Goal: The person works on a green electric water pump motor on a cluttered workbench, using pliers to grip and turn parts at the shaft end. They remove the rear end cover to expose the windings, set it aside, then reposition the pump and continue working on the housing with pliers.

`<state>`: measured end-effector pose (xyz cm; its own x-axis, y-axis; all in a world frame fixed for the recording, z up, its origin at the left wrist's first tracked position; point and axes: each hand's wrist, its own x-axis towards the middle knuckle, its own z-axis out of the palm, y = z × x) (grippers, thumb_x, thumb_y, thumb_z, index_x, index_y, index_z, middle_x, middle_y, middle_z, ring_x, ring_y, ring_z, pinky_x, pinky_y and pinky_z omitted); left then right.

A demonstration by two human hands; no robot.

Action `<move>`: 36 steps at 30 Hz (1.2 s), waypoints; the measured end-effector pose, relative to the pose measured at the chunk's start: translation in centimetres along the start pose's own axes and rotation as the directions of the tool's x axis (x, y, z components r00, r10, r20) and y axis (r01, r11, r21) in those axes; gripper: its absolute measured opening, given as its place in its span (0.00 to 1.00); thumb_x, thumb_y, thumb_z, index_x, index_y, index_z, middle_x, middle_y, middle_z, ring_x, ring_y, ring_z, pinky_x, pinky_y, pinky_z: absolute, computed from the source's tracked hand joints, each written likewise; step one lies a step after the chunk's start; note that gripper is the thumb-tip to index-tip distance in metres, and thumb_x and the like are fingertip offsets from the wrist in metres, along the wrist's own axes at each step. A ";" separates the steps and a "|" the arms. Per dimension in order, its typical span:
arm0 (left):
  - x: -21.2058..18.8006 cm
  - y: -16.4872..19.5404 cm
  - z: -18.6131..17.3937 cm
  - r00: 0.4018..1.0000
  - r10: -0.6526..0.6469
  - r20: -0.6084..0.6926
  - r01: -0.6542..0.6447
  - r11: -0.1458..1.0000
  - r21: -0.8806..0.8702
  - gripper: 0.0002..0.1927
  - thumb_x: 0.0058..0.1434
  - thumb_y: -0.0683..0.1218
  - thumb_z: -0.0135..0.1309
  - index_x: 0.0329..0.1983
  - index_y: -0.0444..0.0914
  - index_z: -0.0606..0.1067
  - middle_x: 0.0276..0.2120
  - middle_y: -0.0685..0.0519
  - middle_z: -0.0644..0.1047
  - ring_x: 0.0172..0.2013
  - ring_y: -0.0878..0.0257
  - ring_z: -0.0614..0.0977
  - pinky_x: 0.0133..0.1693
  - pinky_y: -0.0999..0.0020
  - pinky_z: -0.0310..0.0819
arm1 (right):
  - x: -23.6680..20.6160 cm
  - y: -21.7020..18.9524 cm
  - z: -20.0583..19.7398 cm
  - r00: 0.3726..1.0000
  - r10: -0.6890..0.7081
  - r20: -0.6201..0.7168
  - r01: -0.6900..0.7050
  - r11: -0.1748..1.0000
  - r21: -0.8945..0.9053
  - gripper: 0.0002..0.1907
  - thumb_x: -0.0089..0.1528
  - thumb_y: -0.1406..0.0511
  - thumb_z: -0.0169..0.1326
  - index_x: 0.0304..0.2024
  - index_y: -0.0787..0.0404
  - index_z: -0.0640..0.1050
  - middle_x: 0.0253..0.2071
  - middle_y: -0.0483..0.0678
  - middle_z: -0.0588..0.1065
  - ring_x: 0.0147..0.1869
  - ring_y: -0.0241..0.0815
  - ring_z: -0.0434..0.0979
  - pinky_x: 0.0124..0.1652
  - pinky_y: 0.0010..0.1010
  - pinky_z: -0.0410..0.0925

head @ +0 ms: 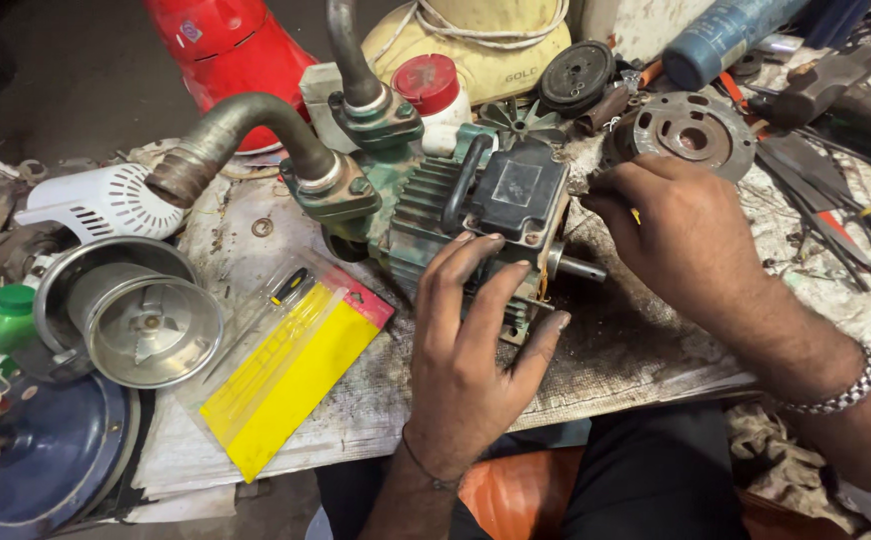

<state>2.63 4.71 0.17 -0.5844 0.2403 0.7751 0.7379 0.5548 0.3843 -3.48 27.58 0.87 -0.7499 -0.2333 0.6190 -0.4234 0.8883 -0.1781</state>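
Steel funnel-shaped housing (141, 320) and yellow packet (286, 375) lying at left of cluttered worktop (636, 350). Green pump motor (456, 215) centre, pinned steady under spread left hand (476, 340). Right hand (681, 235) pinching something small, unclear, beside shaft end.

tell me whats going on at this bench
A person is working on a green water pump lying on a cluttered workbench. The left hand rests flat on the pump's motor body, steadying it beside the black terminal box. The right hand is at the shaft end, its fingers pinching something small with a bit of yellow showing. A round metal end cover lies just behind that hand, and a yellow packet lies on the left.
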 end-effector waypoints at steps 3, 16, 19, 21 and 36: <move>-0.1 -0.1 0.1 1.000 0.002 -0.008 -0.002 1.000 0.013 0.27 0.57 0.47 0.71 0.56 0.36 0.73 0.61 0.43 0.70 0.66 0.43 0.71 0.67 0.49 0.69 | 0.3 0.0 0.0 1.000 -0.017 0.000 0.017 1.000 -0.003 0.09 0.62 0.66 0.61 0.41 0.66 0.81 0.37 0.56 0.78 0.40 0.59 0.79 0.40 0.47 0.71; -0.4 -0.2 0.6 1.000 -0.003 -0.021 0.003 1.000 -0.003 0.27 0.58 0.48 0.70 0.57 0.36 0.73 0.61 0.42 0.69 0.67 0.43 0.70 0.68 0.49 0.68 | 1.2 0.8 0.9 0.999 -0.032 0.017 0.031 0.999 0.027 0.07 0.62 0.66 0.59 0.38 0.65 0.82 0.34 0.56 0.79 0.38 0.58 0.80 0.40 0.47 0.72; 0.1 -0.1 0.6 0.998 -0.019 -0.053 0.020 1.000 0.002 0.32 0.59 0.49 0.71 0.62 0.34 0.70 0.63 0.42 0.69 0.67 0.44 0.71 0.69 0.49 0.68 | 0.9 0.9 0.7 0.996 -0.063 0.056 0.064 0.998 -0.011 0.08 0.63 0.66 0.59 0.39 0.66 0.81 0.34 0.56 0.77 0.39 0.58 0.78 0.41 0.48 0.71; 0.7 0.2 0.6 0.994 -0.041 -0.104 0.045 0.998 0.041 0.38 0.58 0.52 0.72 0.65 0.33 0.68 0.64 0.41 0.68 0.67 0.44 0.71 0.69 0.47 0.67 | 0.8 1.0 0.9 0.992 -0.108 0.063 0.114 0.988 -0.101 0.08 0.60 0.66 0.59 0.38 0.65 0.80 0.34 0.54 0.75 0.41 0.57 0.77 0.42 0.47 0.70; 8.6 -0.8 1.0 0.900 -0.401 0.169 0.321 0.874 0.365 0.53 0.43 0.60 0.71 0.67 0.30 0.64 0.52 0.40 0.77 0.51 0.45 0.80 0.54 0.38 0.65 | 2.2 2.2 2.2 0.980 0.120 0.159 -0.156 0.959 0.235 0.13 0.64 0.60 0.59 0.40 0.65 0.83 0.32 0.60 0.79 0.35 0.58 0.81 0.36 0.46 0.70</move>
<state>-3.32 7.17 6.04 -0.8791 0.1280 0.4591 0.3338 0.8529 0.4015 -7.19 28.14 0.23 -0.8667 -0.1848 0.4634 -0.4087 0.7956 -0.4471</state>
